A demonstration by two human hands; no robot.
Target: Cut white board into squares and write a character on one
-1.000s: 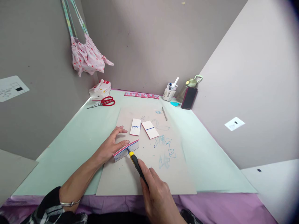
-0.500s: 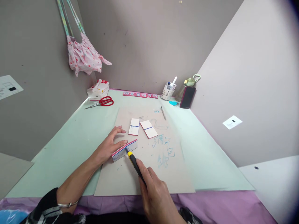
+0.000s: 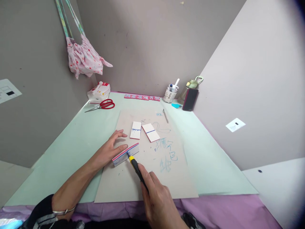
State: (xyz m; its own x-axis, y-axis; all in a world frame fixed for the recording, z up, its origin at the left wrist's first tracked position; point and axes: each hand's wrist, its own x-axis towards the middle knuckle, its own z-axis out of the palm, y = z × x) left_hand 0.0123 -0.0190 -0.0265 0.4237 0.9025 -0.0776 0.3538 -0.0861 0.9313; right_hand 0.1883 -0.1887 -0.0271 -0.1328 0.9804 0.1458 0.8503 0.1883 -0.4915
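A pink-and-white block (image 3: pixel 125 156) with a blue line along it stands on edge on the grey board (image 3: pixel 171 187). My left hand (image 3: pixel 111 146) is behind it, thumb lying against its upper edge and the other fingers stretched out and apart. With my right hand (image 3: pixel 157 194) I grip a cutting tool (image 3: pixel 137 170) with a black-and-yellow handle. Its tip meets the block near the middle of the blue line; the exact blade shape is too small to tell. Beyond lie a white block (image 3: pixel 135 130) and another white block (image 3: pixel 151 133), each crossed by a blue line.
A slim craft knife (image 3: pixel 166 116) lies on the board's far part. Red-handled scissors (image 3: pixel 106 104) and a tissue pack (image 3: pixel 99 91) are at back left. A pen cup (image 3: pixel 170 93), a bottle (image 3: pixel 186 92) and a phone (image 3: pixel 190 100) stand at back right.
The view has shifted slightly. Both hands, the block and the cutting tool keep nearly the same positions relative to each other.
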